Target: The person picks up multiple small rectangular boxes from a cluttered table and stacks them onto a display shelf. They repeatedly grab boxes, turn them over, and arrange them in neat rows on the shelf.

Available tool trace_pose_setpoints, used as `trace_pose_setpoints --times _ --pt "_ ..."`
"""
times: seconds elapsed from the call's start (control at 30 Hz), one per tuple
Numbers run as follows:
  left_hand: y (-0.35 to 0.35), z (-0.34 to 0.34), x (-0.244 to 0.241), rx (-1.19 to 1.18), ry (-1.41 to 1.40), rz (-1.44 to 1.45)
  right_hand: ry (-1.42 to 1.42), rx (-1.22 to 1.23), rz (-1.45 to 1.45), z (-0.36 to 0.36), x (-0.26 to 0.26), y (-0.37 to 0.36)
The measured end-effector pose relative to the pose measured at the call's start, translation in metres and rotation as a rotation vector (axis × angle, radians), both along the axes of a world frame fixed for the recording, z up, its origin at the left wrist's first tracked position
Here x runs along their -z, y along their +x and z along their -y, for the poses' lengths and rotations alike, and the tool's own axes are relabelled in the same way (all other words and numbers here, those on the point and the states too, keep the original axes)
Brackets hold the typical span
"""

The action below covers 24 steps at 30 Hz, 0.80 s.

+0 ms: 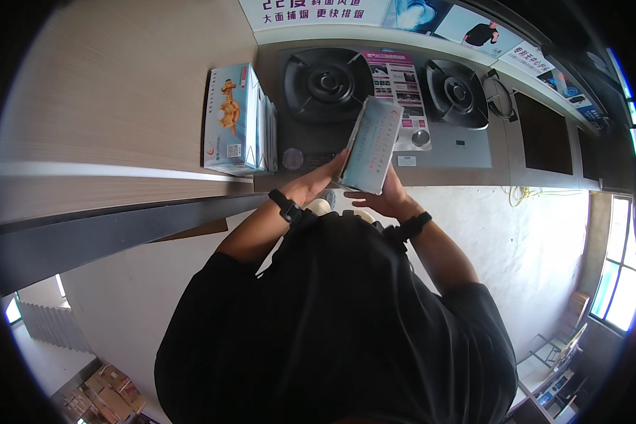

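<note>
A pale blue cardboard box (372,146) with printed writing is held tilted between my hands, over the front of a black gas hob (318,132). My left hand (320,177) grips its left side near the lower corner. Against its lower right side rests my right hand (384,195), thumb up along the edge and some fingers spread below it. To the left, a row of similar boxes (229,119) stands on the counter, the front one showing a picture of a brass gas regulator. A printed leaflet (403,100) lies between the two burners, partly behind the held box.
The left burner (327,82) and right burner (457,93) have black pan supports. A loose black ring-shaped support (501,95) lies right of them. A wooden panel (122,95) borders the left side. Printed advertising boards (328,13) line the back. Cardboard boxes (108,395) lie at lower left.
</note>
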<state>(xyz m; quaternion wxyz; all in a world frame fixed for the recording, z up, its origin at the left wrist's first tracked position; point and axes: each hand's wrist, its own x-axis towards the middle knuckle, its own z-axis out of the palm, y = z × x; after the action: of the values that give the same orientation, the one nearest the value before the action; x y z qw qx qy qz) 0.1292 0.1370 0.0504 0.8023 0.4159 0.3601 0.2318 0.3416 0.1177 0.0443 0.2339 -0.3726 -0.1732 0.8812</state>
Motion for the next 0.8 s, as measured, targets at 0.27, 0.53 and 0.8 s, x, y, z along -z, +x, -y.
trace_pose_setpoints --times 0.27,0.53,0.8 --pt "0.013 -0.009 -0.021 -0.143 -0.112 0.275 0.661 -0.131 0.203 -0.006 0.0 0.0" --pt "-0.01 -0.053 -0.01 -0.026 0.087 0.139 0.89 -0.108 0.236 -0.014 0.016 -0.03" --pt "-0.018 -0.047 0.031 -0.734 -0.121 0.244 0.122 0.001 -0.226 -0.028 0.024 -0.035"
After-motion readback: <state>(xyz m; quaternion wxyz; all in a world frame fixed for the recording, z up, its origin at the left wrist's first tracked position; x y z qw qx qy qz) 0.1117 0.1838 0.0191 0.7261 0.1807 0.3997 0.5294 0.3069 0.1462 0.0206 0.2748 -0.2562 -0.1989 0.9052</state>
